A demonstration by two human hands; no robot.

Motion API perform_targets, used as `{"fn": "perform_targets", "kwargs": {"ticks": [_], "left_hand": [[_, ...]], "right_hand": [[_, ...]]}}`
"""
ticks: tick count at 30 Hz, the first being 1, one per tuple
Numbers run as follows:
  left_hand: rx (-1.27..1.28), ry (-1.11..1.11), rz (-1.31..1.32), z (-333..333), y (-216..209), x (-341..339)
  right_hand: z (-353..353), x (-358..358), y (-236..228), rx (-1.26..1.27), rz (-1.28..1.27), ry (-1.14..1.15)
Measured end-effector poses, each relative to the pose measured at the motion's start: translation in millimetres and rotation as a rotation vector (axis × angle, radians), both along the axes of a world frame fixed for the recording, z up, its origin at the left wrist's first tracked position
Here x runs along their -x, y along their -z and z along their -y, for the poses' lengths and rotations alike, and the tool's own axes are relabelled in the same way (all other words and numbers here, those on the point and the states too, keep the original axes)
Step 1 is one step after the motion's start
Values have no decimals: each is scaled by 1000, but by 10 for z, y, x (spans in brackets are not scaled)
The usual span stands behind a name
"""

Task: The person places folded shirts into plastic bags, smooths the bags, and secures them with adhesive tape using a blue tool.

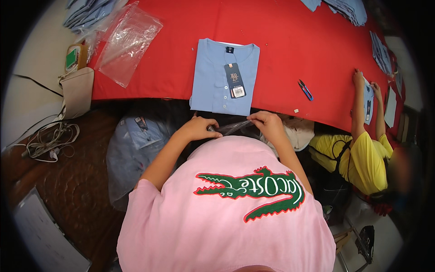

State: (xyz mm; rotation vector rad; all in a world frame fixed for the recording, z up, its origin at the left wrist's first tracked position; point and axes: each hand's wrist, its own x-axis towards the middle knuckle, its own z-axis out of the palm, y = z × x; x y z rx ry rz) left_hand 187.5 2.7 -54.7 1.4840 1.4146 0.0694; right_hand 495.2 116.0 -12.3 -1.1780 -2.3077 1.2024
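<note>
A folded light blue shirt (pixel 210 77) lies at the front edge of the red-covered table, buttons up. A dark hang tag (pixel 234 80) rests on its chest, strung from the neckline. Just below the shirt, between me and the table edge, a clear plastic bag (pixel 234 127) stretches between my two hands. My left hand (pixel 199 128) is closed on its left side, fingers curled. With a pinch, my right hand (pixel 268 125) grips the bag's right end. Part of the bag is lost against the dark gap behind it.
Clear plastic bags (pixel 130 47) lie at the table's left. Blue-handled thread snips (pixel 306 90) rest on the red cloth (pixel 172 59). Below left stands a large plastic sack (pixel 136 154) of blue garments. A co-worker in yellow (pixel 369 163) handles another blue shirt (pixel 369 102) at right.
</note>
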Motion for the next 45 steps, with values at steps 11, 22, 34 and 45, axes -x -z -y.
{"fn": "perform_targets", "kwargs": {"ticks": [11,22,34,45], "left_hand": [[-201,-400,155,347,0,213],[-570,-630,-47,312,170,360],[-465,-519,-94,30,-405,708],[-665,-524,-365,-604,-223,481]], "right_hand": [[-487,437,-56,304,4,69],[-401,651,-12,378,-78,217],[-254,596,342,425,-273,276],[-305,525,542,437,-381,515]]}}
